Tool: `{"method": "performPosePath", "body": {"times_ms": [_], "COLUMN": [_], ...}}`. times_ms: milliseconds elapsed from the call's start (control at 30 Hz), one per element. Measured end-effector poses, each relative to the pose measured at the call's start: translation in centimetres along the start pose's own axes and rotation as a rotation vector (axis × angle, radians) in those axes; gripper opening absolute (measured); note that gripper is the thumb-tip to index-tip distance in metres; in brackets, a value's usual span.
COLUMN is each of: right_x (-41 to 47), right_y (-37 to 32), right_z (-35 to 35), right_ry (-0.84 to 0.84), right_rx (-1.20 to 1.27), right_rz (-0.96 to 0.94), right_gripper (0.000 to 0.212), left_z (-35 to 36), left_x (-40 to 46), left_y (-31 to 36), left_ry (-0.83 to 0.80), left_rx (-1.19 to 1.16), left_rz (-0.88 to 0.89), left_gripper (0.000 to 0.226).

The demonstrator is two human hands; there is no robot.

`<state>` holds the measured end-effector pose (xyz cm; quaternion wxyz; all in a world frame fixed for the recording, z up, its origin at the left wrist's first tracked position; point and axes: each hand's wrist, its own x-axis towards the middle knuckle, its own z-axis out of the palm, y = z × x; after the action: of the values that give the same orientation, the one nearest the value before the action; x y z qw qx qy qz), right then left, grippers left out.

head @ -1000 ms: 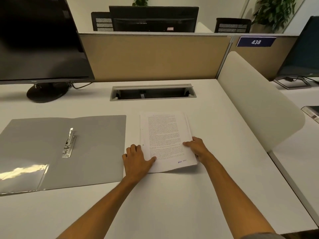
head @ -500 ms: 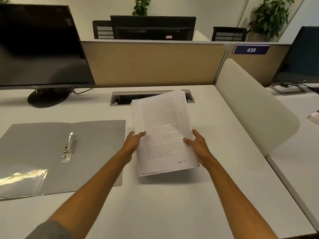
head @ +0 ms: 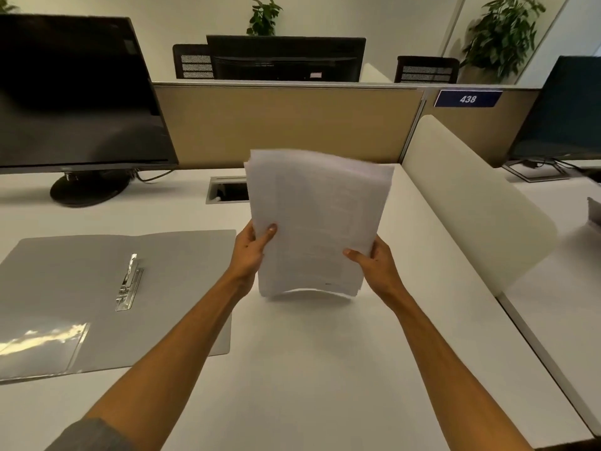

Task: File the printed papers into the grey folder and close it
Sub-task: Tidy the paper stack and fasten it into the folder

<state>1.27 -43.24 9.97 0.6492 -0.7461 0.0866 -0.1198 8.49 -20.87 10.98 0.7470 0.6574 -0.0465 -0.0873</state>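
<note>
Grey folder [head: 81, 288] lies open on the desk [head: 309, 385] at left, clip [head: 129, 283] bare; left hand [head: 252, 252] and right hand [head: 374, 265] each grip a side of the papers [head: 315, 222], which a second ago lay flat and are now up off the desk, nearly upright; looks like squaring up before filing.

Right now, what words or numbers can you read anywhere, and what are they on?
"438": white digits on the blue sign on the desk divider.
Papers, held up by the left hand and right hand: lines of print, too blurred to read; a small mark near the bottom corner is also unreadable.
Back monitor: a small sticker, too small to read.
Near monitor: a tiny mark on its bottom bezel, unreadable.
Folder: no text.
</note>
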Motion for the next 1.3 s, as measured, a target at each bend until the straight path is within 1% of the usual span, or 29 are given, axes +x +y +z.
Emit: {"method": "performPosePath", "body": {"times_ms": [100,233,333,500,633,800,900,1000,1067,1167,1300], "right_x": [-0.2,-0.3,-0.3,-1.3,-2.0,-2.0,-2.4,-2.8,-2.7,-2.5,-2.0], "right_y": [-0.1,-1.2,-1.6,1.4,3.6,3.7,4.1,4.6,4.6,4.2,3.3], "right_z": [-0.1,-0.1,-0.1,1.0,1.5,1.8,2.0,2.2,2.1,2.0,2.2], "right_ry": [0.051,0.094,0.111,0.07,0.049,0.073,0.07,0.047,0.044,0.03,-0.004], "right_rx": [-0.007,-0.006,0.009,0.061,0.049,0.052,0.055,0.05,0.038,0.019,0.009], "right_rz": [-0.057,-0.078,-0.086,0.028,0.098,0.09,0.105,0.124,0.126,0.133,0.195], "right_gripper": [0.044,0.03,0.027,0.026,0.021,0.022,0.018,0.018,0.021,0.028,0.021], "left_z": [0.0,0.2,0.2,0.0,0.0,0.3,0.1,-0.1,-0.2,-0.6,-1.5], "left_x": [-0.4,-0.5,-0.4,-1.3,-1.6,-1.3,-1.5,-2.0,-2.0,-1.7,-1.2], "left_y": [0.2,0.5,0.5,-1.6,-2.6,-2.5,-3.3,-4.2,-4.2,-3.5,-2.8], "left_ry": [0.012,0.02,0.031,0.001,0.008,0.039,0.013,-0.008,-0.004,-0.041,-0.033], "left_rx": [0.02,0.056,0.078,0.109,0.113,0.114,0.121,0.136,0.153,0.178,0.196], "left_rz": [0.029,0.042,0.044,-0.013,-0.037,-0.02,-0.032,-0.049,-0.047,-0.031,-0.068], "left_gripper": [0.032,0.038,0.042,0.04,0.039,0.039,0.042,0.038,0.037,0.034,0.027]}}
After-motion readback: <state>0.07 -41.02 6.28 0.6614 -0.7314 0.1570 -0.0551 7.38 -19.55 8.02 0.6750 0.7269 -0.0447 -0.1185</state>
